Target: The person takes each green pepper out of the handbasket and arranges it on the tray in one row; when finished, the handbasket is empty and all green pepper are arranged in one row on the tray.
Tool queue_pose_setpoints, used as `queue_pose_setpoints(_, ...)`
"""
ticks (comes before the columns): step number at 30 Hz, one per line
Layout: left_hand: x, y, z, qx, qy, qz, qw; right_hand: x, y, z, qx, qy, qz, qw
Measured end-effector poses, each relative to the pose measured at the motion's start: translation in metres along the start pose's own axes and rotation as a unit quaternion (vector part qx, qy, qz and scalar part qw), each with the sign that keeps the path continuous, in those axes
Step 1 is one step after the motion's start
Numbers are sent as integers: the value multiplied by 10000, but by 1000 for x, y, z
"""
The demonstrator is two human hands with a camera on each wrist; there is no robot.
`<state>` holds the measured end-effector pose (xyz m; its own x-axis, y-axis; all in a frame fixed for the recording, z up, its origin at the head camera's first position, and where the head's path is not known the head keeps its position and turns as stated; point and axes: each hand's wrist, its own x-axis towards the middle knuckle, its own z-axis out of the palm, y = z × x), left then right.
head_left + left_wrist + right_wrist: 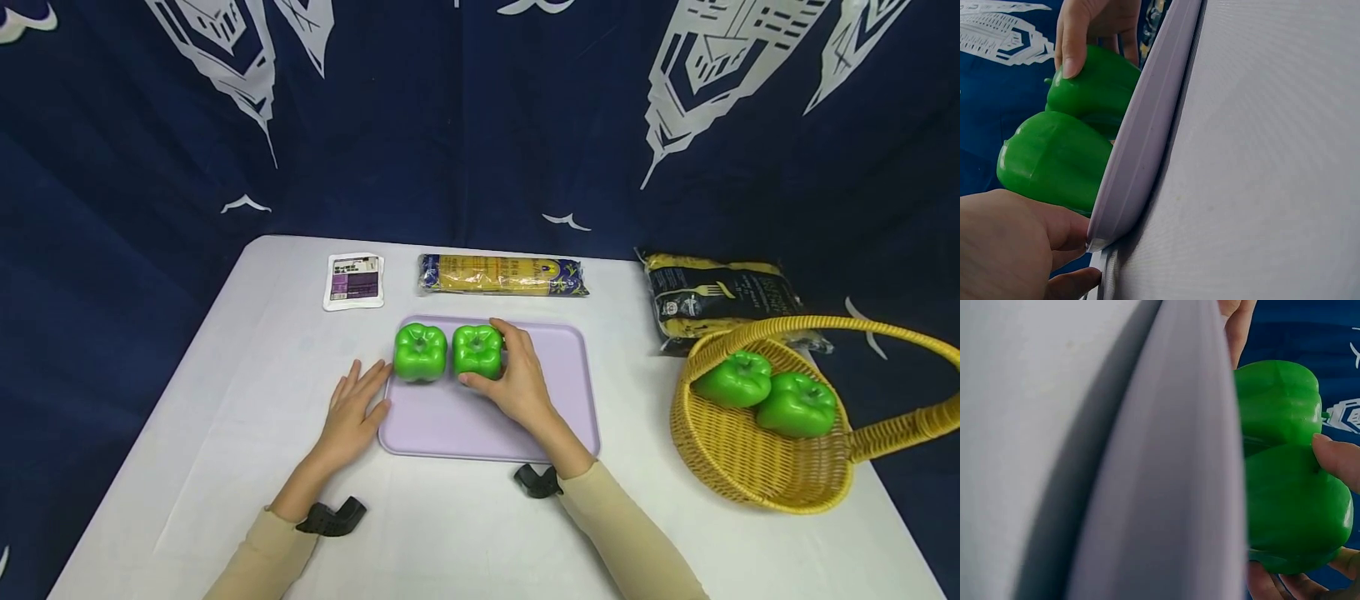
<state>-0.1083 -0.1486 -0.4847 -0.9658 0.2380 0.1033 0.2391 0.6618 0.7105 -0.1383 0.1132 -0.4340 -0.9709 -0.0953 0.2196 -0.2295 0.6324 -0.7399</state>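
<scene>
Two green bell peppers stand side by side on the lilac tray [480,429], toward its far left. Around the right-hand bell pepper [477,350] curl the thumb and fingers of my right hand [517,379]; the right wrist view shows that pepper [1297,512] between thumb and fingers. The other bell pepper [420,352] stands close by on the left. My left hand [351,417] lies at the tray's left edge, fingers extended, fingertips right at the rim. In the left wrist view its fingers [1069,228] are beside the tray rim, near the left pepper [1054,162].
At the right stands a wicker basket [757,467] with an arched handle, holding two more green peppers [797,406]. A black and yellow bag [720,292] lies behind it. Along the back are a yellow pasta packet [502,275] and a small white and purple packet [355,282].
</scene>
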Motion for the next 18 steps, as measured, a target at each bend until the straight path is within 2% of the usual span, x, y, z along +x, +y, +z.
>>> queue_pose_setpoints(6,0,0,0,6,14,25,10000,0,-2,-6,144,30,60,9999)
queue_pose_setpoints(13,-1,0,1,31,155,124,9998,-1,-11,-19,577,211,-201,9979)
queue_pose_setpoints(18,0,0,1,21,99,99,9999,-4,-17,-30,545,239,-321,9977)
